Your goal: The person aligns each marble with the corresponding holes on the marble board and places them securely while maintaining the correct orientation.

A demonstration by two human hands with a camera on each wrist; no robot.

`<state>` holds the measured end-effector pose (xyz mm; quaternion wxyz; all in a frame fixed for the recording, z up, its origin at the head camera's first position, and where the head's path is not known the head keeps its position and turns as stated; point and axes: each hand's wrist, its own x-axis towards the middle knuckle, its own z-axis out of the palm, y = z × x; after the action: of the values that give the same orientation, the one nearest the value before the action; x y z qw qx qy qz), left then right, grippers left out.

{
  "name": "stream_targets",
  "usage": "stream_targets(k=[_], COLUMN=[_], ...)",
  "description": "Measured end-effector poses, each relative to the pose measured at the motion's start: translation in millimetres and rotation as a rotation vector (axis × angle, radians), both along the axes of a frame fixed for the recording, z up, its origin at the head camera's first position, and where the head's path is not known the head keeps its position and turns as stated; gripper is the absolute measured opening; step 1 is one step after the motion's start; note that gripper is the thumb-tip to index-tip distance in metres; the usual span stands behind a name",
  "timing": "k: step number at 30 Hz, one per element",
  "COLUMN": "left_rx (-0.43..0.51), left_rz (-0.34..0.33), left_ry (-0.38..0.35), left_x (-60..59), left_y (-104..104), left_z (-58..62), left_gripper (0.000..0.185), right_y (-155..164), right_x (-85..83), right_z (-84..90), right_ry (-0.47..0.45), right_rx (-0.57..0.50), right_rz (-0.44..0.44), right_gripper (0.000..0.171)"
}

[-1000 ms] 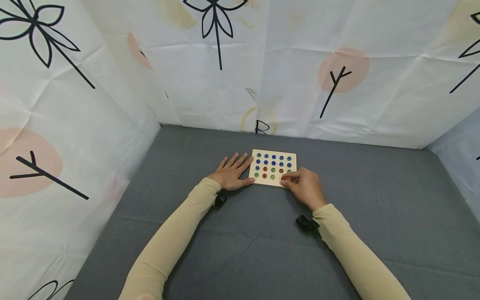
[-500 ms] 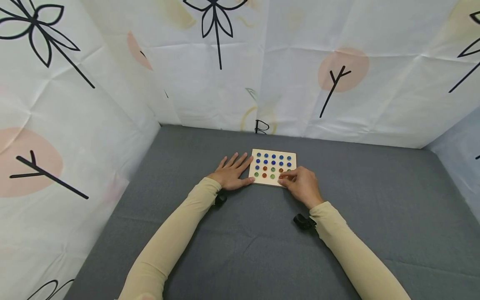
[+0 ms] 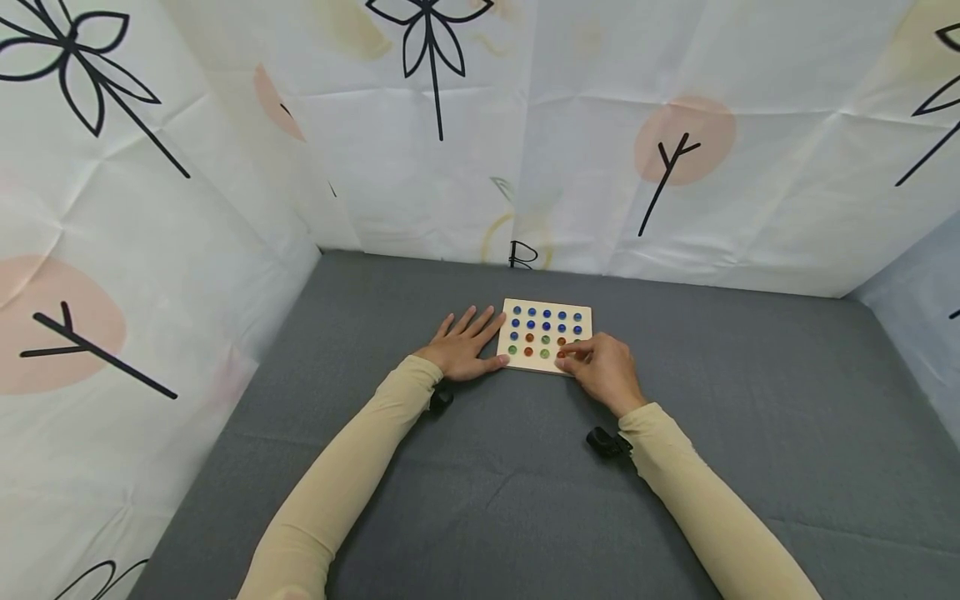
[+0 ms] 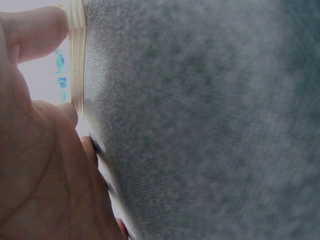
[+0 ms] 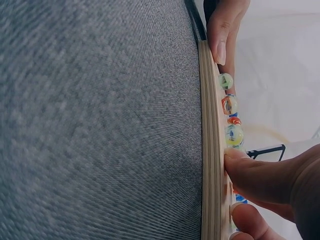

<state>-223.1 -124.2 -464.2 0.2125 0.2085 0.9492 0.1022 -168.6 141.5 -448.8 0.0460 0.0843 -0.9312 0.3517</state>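
— What's the right hand (image 3: 606, 372) doing?
— Pinching a marble (image 3: 562, 353) at the wooden board's (image 3: 546, 333) near right corner.
— And the left hand (image 3: 463, 343)?
— Flat, fingers straight, thumb against the board's left edge, on the grey desk (image 3: 525, 467).

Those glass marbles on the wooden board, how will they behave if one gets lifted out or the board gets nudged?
The marbles look round, glossy and glass-like, so probably slippery in a fingertip pinch and quick to roll once off the board. Each seems to sit in its own spot on the grid, so a light nudge likely won't free them. The left hand touches the board's edge, which should steady it.
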Motion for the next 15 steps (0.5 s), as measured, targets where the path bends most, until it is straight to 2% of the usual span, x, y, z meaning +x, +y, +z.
stream_targets(k=[15], left_rx=[0.021], left_rz=[-0.010], left_ry=[0.006], left_x=[2.6], left_y=[-1.2], left_z=[3.6], left_gripper=[0.083], right_y=[6.1], right_x=[7.0], right_z=[2.4], right_ry=[0.010], right_rx=[-0.006], right_rz=[-0.010], right_gripper=[0.021])
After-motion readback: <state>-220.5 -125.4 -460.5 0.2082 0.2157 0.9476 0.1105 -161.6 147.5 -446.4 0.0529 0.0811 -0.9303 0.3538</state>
